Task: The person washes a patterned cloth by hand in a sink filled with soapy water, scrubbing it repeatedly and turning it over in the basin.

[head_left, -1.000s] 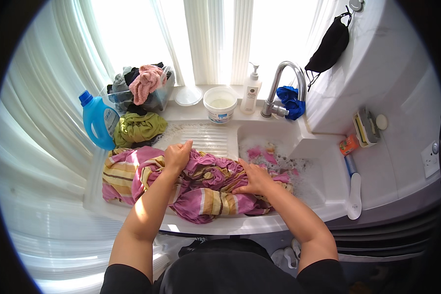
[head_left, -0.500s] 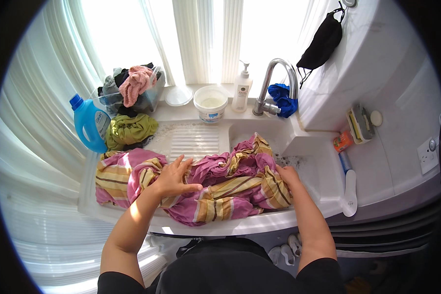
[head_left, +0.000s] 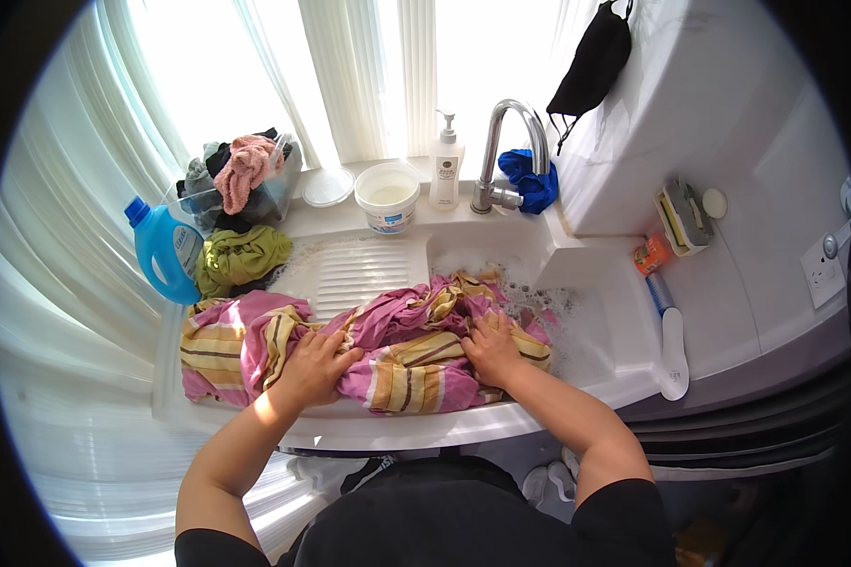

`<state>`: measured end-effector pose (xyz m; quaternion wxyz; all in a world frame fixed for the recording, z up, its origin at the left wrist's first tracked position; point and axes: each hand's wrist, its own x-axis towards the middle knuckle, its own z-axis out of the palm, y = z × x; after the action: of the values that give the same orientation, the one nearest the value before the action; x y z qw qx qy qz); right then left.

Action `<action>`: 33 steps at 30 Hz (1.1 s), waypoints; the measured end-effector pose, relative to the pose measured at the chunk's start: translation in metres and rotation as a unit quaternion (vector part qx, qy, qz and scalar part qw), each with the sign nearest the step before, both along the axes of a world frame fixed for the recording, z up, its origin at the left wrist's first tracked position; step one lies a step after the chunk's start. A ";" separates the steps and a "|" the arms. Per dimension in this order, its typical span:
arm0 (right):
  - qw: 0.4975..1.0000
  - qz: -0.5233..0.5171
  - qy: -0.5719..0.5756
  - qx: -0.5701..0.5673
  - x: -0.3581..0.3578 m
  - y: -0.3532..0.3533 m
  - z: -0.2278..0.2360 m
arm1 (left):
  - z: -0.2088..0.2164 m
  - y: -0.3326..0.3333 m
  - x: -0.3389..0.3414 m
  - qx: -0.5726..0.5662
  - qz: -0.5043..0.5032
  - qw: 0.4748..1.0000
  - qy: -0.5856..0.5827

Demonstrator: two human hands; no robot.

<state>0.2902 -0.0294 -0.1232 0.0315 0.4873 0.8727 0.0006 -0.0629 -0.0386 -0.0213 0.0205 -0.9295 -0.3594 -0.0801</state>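
A large wet cloth (head_left: 435,373) with pink, yellow and brown stripes lies bunched across the washboard sink (head_left: 610,326). My left hand (head_left: 317,367) bears down on its middle, the fingers curled into the folds and the thumb pointing right. Farther right, my right hand (head_left: 494,350) grips the bunched fabric from above, its fingertips sunk among the creases. The cloth's right end hangs into the sudsy basin, and its left part lies flatter on the sink's left side. Ridges of the washboard (head_left: 364,274) show behind the cloth.
Behind the sink stand a white tub (head_left: 388,198), a pump bottle (head_left: 446,165) and the faucet (head_left: 487,184) beside a blue cloth (head_left: 529,180). At left are a blue detergent jug (head_left: 165,250), green cloth (head_left: 241,257) and a clothes-filled bin (head_left: 279,189). A white-handled brush (head_left: 673,354) lies on the right rim.
My left hand has come down onto the cloth and closed into it. My right hand has moved left from the cloth's right edge onto its top. The raised right end has sunk lower.
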 end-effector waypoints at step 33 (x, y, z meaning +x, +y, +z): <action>0.922 -0.284 0.246 -0.094 0.117 0.018 0.111 | 0.053 -0.007 0.078 -0.073 0.075 0.994 0.026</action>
<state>0.4068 -0.0110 -0.0117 -0.1400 0.6945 0.6736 -0.2107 0.0148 -0.0454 0.0321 -0.0323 -0.9008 -0.4322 -0.0275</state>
